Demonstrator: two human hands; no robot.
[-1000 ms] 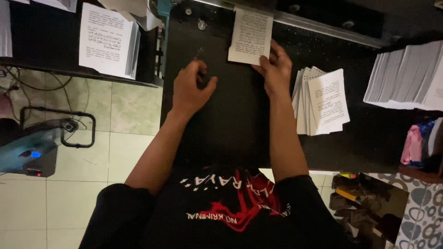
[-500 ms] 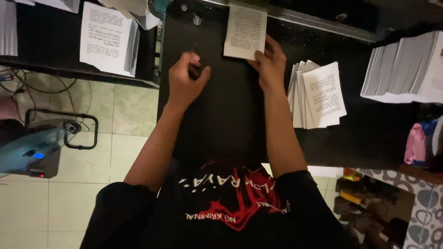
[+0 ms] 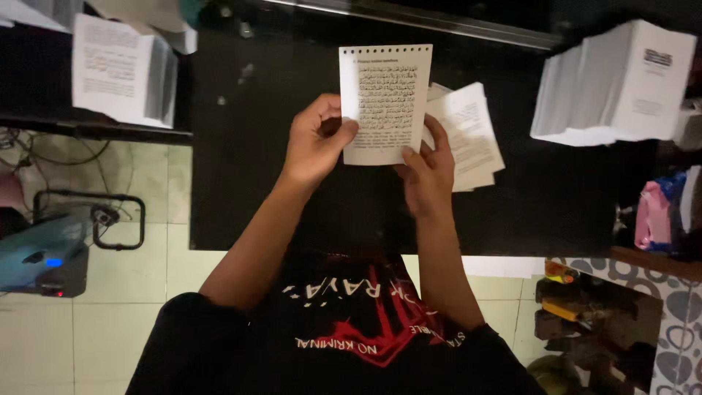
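Note:
Both hands hold up a thin sheaf of printed white pages point(image 3: 386, 95) with a row of small punched holes along its top edge. My left hand point(image 3: 316, 143) pinches its left edge between thumb and fingers. My right hand point(image 3: 425, 172) grips its lower right corner from below. The sheaf is lifted above the black worktable point(image 3: 241, 183). Behind it, to the right, lies a fanned pile of similar printed pages point(image 3: 472, 135) on the table.
A tall stack of white booklets point(image 3: 614, 84) stands at the right. Another stack of printed pages point(image 3: 121, 69) sits on a dark surface at the left. A metal rail point(image 3: 453, 22) runs along the table's far edge. A blue machine point(image 3: 40, 256) rests on the tiled floor.
The sheaf was pulled back from under the metal rail and lifted up. My left hand left the dark handle on the table and took hold of the sheaf's left edge.

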